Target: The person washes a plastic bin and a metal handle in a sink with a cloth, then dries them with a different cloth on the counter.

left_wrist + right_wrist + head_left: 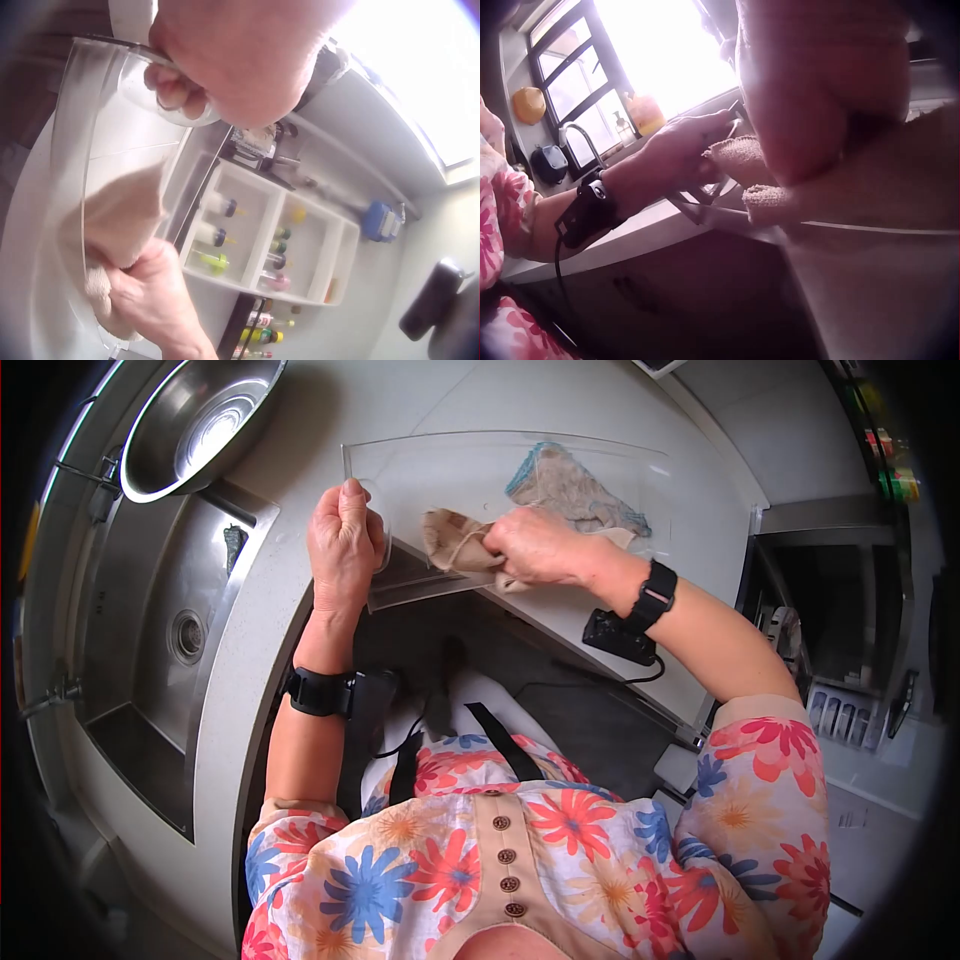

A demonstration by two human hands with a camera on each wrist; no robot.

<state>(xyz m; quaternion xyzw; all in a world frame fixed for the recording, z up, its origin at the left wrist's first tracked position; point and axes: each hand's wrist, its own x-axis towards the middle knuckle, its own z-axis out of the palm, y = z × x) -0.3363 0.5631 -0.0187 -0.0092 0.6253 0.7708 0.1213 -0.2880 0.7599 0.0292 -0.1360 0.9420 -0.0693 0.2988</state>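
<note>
Two hands at work: your left hand [345, 545] has its fingers curled round the left edge of a clear panel [440, 470], thumb up along the rim, and your right hand [540, 548] is closed, bunching a beige cloth [455, 540] between thumb and fingers. Panel is see-through and glossy, pale counter [450, 400] showing through it, long thin edges catching light; a rounded clear part shows right beside your left fingers. It sits over the counter, near corner jutting past the counter's edge above the floor. Cloth is crumpled, light tan with browner patches, at the panel's near side; in your left wrist view it spreads to a pointed flap above your right thumb, and in your right wrist view its ends look coarse and nubbly. Second cloth [575, 490], greyish beige with blue-green edging, lies rumpled just beyond your right hand; can't tell whether it's on the panel or seen through it. Off to your left, a shiny steel bowl [165, 425] stands by the sink [140, 590].
</note>
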